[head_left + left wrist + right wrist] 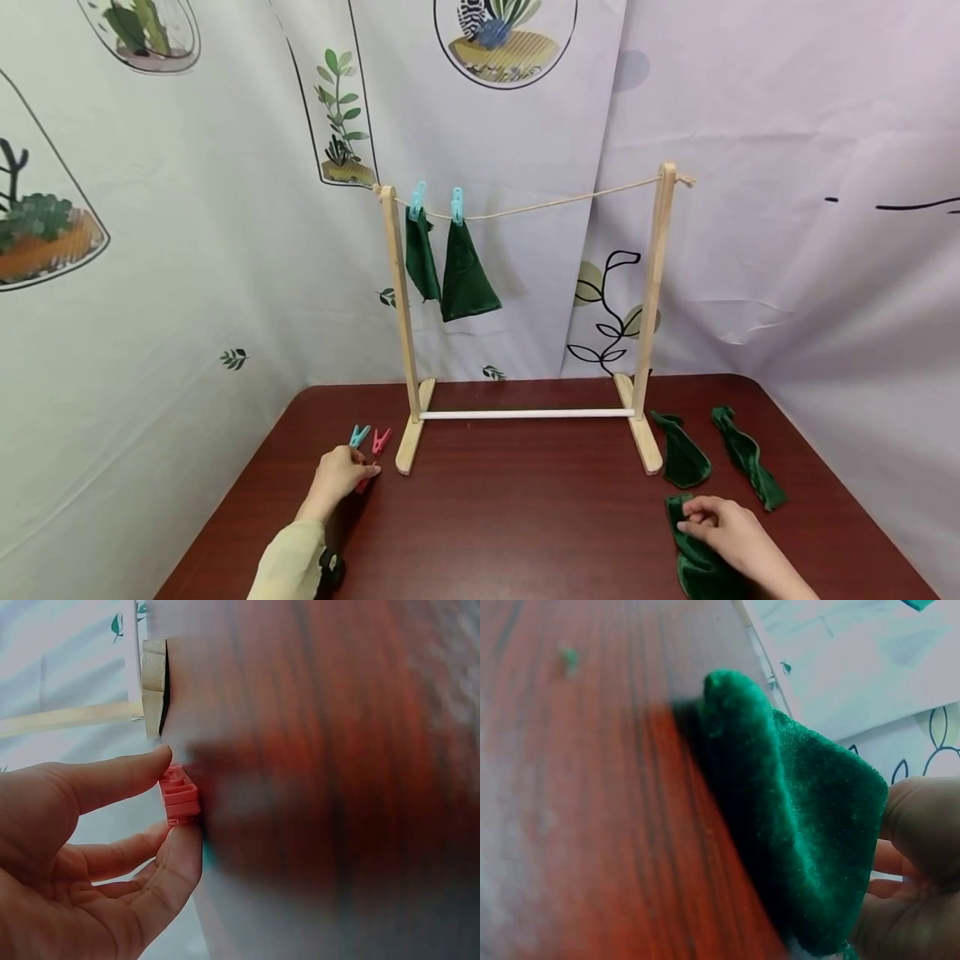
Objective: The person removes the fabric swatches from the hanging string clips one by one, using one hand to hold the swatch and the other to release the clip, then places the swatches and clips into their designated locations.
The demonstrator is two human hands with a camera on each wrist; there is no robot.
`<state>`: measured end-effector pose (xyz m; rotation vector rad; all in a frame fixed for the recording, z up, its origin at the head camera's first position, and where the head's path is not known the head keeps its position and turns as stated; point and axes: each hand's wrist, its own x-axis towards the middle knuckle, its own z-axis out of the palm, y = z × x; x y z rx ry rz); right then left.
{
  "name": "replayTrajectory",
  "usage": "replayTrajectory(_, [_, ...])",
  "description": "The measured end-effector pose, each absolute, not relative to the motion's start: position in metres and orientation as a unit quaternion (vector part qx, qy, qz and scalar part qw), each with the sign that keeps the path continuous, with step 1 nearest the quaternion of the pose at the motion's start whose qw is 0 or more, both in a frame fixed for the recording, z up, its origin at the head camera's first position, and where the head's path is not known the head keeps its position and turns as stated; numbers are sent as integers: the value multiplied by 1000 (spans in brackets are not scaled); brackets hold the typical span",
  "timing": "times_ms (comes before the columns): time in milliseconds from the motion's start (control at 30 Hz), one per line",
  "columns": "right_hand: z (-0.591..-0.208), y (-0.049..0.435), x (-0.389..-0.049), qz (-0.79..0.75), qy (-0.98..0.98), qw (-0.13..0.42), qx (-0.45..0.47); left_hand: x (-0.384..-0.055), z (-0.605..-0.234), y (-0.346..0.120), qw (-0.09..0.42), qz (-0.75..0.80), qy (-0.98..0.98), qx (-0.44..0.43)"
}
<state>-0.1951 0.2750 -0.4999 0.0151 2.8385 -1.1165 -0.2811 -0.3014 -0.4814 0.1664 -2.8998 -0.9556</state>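
My left hand [341,477] is at the table's left side. Between thumb and fingertips it pinches a red clothespin [180,796], mostly hidden by the hand in the head view. Just beyond lie another red clothespin [381,442] and a light blue clothespin [359,436]. At the right front, my right hand [723,533] holds the edge of a green velvet cloth [817,825] with thumb and fingers; the fingertips are partly hidden behind it in the right wrist view. Most of that cloth lies on the table under the hand.
A wooden stand [525,414] with a rope [555,202] stands at the back. Two green cloths, one being a wide cloth [467,279], hang at its left under blue clothespins [457,206]. Right of it lie a green cloth [684,454] and a twisted green cloth [746,458].
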Motion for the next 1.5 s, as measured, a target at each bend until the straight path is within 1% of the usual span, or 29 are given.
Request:
replayTrajectory(133, [-499,275,-195,-367,929,54,3,-279,-480,-302,43,-310,-949,47])
replayTrajectory(400, [-490,279,-192,-392,916,71,37,-278,-471,-305,45,-304,-951,44])
replayTrajectory(567, [-478,287,-194,-413,908,63,40,-277,-457,-309,59,-297,-952,41])
replayTrajectory(767, [-455,298,-198,-384,923,26,15,-274,-434,-312,80,-316,-945,39])
replayTrajectory(967, [-431,295,-207,-353,935,-19,-16,-273,-412,-309,98,-316,-943,29])
replayTrajectory(1133, [-415,281,-219,-345,935,-63,-52,-276,-394,-306,125,-316,-941,8])
replayTrajectory(1367, [-392,253,-242,-345,926,-117,-98,-281,-371,-292,187,-333,-924,-32])
replayTrajectory(1500, [-378,239,-256,-355,919,-125,-119,-287,-355,-280,206,-343,-915,-51])
